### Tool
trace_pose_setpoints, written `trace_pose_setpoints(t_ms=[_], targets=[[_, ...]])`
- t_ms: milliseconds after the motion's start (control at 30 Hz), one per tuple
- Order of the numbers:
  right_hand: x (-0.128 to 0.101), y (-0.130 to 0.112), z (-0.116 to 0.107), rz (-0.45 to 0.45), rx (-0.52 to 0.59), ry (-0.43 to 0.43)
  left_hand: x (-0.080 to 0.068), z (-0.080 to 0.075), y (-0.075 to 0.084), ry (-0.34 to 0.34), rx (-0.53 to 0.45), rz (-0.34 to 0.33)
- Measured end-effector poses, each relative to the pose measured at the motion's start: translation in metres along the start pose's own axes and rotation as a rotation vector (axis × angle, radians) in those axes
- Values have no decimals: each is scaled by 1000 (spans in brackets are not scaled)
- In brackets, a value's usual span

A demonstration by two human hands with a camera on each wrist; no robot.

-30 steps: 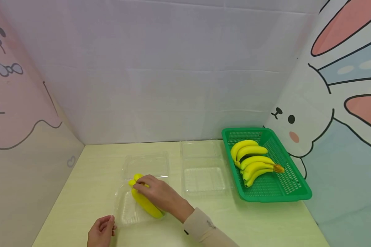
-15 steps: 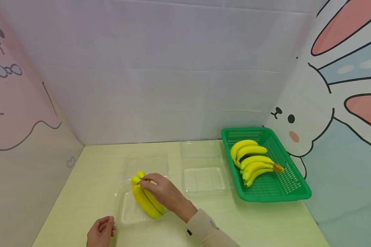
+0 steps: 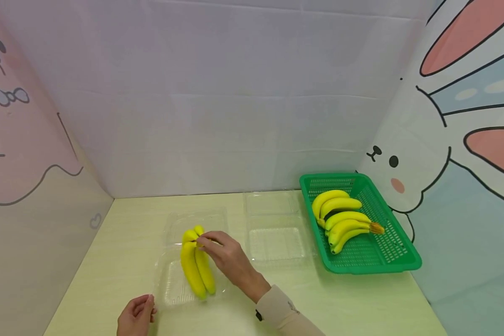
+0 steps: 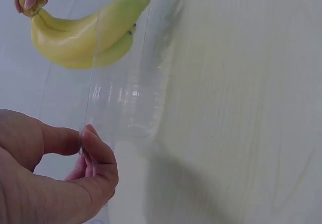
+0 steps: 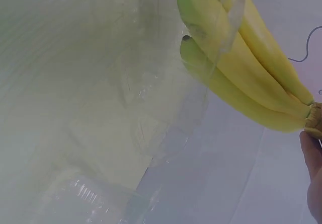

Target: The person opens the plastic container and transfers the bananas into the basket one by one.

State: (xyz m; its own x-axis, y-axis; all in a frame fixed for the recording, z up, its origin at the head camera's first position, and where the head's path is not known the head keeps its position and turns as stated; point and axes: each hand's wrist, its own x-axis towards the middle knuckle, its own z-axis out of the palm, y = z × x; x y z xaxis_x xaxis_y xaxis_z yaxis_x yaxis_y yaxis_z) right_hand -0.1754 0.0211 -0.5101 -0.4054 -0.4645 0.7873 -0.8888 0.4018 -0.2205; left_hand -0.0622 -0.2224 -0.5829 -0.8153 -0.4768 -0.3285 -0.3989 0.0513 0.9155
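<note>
A bunch of yellow bananas hangs over the near half of an open clear plastic clamshell box. My right hand pinches it by the stem, with the banana tips pointing toward me. The brown stem appears at the edge of the right wrist view, and most of that hand is out of frame there. At the box's near left corner, my left hand holds the edge. In the left wrist view its thumb and fingers pinch the thin plastic rim.
Another open clear box lies to the right on the pale table. Beyond it sits a green basket with more bananas. White cloth walls stand behind and at both sides.
My right hand has turned the banana bunch, so its tips swing left and more of the bananas show. The stem end has shifted slightly right and away. My left hand stays at the box corner.
</note>
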Motion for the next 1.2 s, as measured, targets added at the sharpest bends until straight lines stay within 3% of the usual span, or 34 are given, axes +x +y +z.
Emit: trace_pose_setpoints(t_ms=[233,467,1200], targets=[[-3,4,-6,40,72,84,1,0,0,0,17,-1],[-9,4,-15,166,127,149,2,0,-2,7,42,4],[-27,7,-43,384,226,377,1,3,4,69,-7,-42]])
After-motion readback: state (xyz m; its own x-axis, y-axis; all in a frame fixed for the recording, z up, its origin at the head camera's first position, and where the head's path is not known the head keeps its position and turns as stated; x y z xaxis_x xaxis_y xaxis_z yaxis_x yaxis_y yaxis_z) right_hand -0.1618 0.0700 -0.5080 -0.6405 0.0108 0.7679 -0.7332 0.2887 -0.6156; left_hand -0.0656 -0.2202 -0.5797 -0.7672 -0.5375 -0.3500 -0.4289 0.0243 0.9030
